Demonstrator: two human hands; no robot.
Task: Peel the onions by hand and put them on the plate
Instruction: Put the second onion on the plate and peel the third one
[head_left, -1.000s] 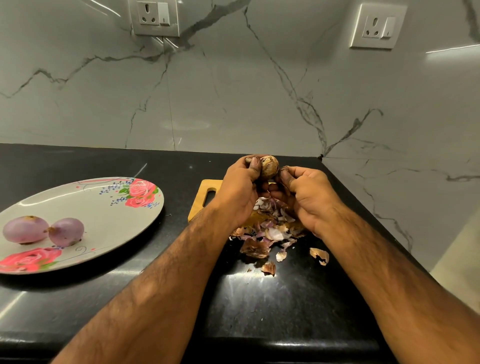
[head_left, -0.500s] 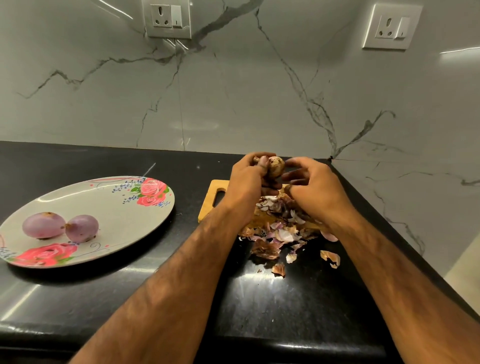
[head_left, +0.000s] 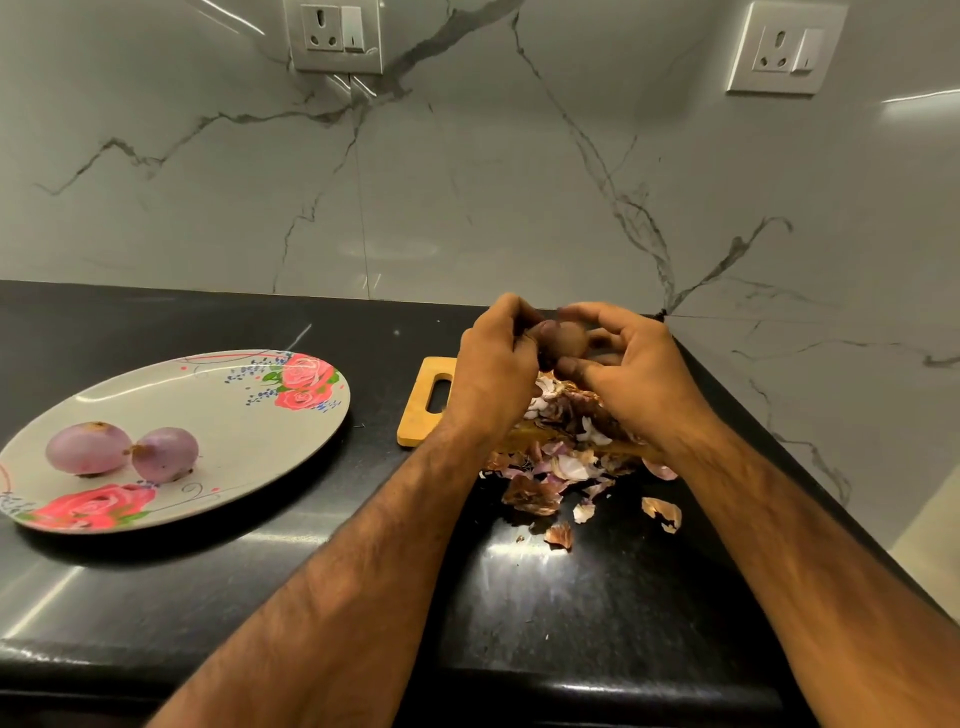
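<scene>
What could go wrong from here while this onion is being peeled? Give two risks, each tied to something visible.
The onion is held above the cutting board between the left hand and right hand; it might slip and roll across the counter. Loose peels spill off the board toward the counter's front edge, so more may drop off it.

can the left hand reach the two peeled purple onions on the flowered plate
Likely yes: nothing stands on the black counter between left hand and flowered plate, though it grips a brownish onion.
</scene>
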